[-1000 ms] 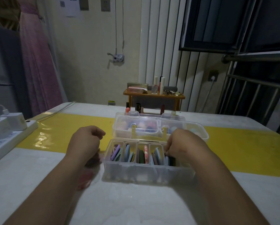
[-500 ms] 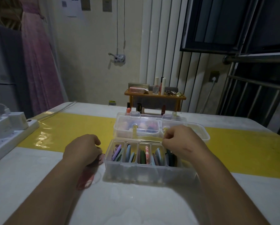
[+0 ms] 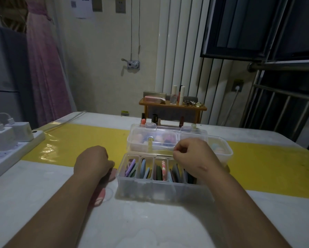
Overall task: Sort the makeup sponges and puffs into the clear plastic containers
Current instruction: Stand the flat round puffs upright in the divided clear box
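Observation:
A clear divided box (image 3: 160,191) stands in front of me on the table, its lid (image 3: 137,140) tilted up behind it. Flat puffs (image 3: 144,170) in purple, green, blue and pink stand on edge in its compartments. My right hand (image 3: 191,156) hovers over the box's right end with fingers curled and thumb against forefinger; nothing shows in it. My left hand (image 3: 92,162) lies left of the box, fingers curled around a pink puff (image 3: 113,173). Another pink puff (image 3: 100,196) lies under my left forearm. A second clear container (image 3: 225,151) with sponges sits behind.
A white power strip with chargers (image 3: 12,140) lies at the table's left edge. A yellow band (image 3: 266,163) crosses the table. Lipsticks (image 3: 154,119) stand behind the containers, in front of a small wooden shelf (image 3: 173,106) with cosmetics.
My right hand has lifted out of the box's right compartments and up toward the lid. My left hand has come down onto the pink puff beside the box.

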The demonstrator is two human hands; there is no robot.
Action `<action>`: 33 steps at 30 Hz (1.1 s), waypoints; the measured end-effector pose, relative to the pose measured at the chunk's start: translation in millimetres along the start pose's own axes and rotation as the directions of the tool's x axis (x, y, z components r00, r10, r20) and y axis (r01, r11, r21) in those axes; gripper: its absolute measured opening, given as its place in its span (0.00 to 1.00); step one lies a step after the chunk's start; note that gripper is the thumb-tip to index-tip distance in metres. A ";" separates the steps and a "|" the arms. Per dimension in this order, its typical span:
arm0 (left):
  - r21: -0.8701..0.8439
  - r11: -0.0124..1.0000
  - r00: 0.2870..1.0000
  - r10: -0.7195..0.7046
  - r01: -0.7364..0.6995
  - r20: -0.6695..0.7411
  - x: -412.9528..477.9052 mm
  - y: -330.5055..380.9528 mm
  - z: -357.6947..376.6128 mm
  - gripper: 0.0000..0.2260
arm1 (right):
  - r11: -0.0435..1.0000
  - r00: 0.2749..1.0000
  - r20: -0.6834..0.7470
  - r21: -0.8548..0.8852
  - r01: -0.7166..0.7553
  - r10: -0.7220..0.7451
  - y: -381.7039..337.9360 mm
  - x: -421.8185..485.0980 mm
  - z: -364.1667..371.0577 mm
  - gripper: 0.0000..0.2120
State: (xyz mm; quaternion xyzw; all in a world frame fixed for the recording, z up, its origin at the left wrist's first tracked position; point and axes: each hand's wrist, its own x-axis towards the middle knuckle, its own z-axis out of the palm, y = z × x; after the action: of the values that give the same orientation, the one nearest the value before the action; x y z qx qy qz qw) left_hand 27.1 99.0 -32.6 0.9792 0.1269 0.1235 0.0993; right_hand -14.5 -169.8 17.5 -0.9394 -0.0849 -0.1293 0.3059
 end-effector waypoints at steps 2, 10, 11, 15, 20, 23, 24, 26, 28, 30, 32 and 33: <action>-0.005 1.000 0.999 -0.015 0.015 -0.047 -0.7 0.3 -0.5 0.06 | 1.000 1.000 -0.005 0.008 0.000 0.000 0.3 0.4 0.9 0.07; -0.236 0.970 0.939 -0.023 -0.062 -0.343 -12.5 10.6 -13.8 0.12 | 0.997 0.994 -0.100 0.065 0.038 -0.032 0.6 0.1 0.5 0.06; -0.299 0.950 0.919 -0.030 -0.096 -0.392 -14.4 12.3 -16.2 0.11 | 0.996 0.993 -0.113 0.076 0.043 -0.034 0.5 0.1 0.7 0.06; -0.573 0.784 0.861 -0.101 -0.239 -0.498 -25.1 21.1 -24.4 0.06 | 0.990 0.992 -0.113 0.125 0.067 -0.053 -2.3 0.1 -0.1 0.06; -0.927 0.311 0.962 -0.104 -0.210 -0.253 -26.0 32.5 -25.7 0.07 | 0.971 0.994 -0.046 0.215 0.106 -0.098 -5.2 -0.6 0.6 0.06; -0.973 0.158 0.985 -0.024 -0.167 -0.173 -28.3 37.1 -27.2 0.07 | 0.956 0.994 0.008 0.274 0.106 -0.112 -7.8 -0.9 2.4 0.08; -0.976 0.138 0.986 0.007 -0.167 -0.168 -30.0 38.8 -27.7 0.07 | 0.949 0.991 0.038 0.296 0.109 -0.126 -9.1 -1.6 3.0 0.09; -0.978 0.110 0.983 0.075 -0.177 -0.169 -34.5 42.8 -29.0 0.07 | 0.934 0.982 0.096 0.337 0.121 -0.162 -12.1 -4.0 4.0 0.12; -0.971 0.133 0.973 0.144 -0.197 -0.178 -39.3 46.4 -29.7 0.07 | 0.928 0.973 0.127 0.345 0.138 -0.192 -14.4 -5.2 5.6 0.13; -0.954 0.197 0.962 0.199 -0.225 -0.186 -41.5 48.3 -29.9 0.08 | 0.929 0.970 0.127 0.337 0.153 -0.205 -15.9 -5.1 7.4 0.12; -0.925 0.276 0.952 0.228 -0.263 -0.203 -42.9 49.6 -29.5 0.09 | 0.927 0.974 0.108 0.343 0.151 -0.198 -16.2 -4.7 7.9 0.10; -0.897 0.328 0.945 0.237 -0.295 -0.224 -43.2 50.0 -29.0 0.09 | 0.926 0.976 0.096 0.346 0.151 -0.195 -16.4 -5.0 7.2 0.10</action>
State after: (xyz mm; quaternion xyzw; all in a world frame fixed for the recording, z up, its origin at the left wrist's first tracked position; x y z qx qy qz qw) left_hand -9.9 44.5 -3.2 0.7599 -0.1224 0.2128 0.6019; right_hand -21.8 -152.8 19.5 -0.8686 -0.2077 -0.0787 0.4430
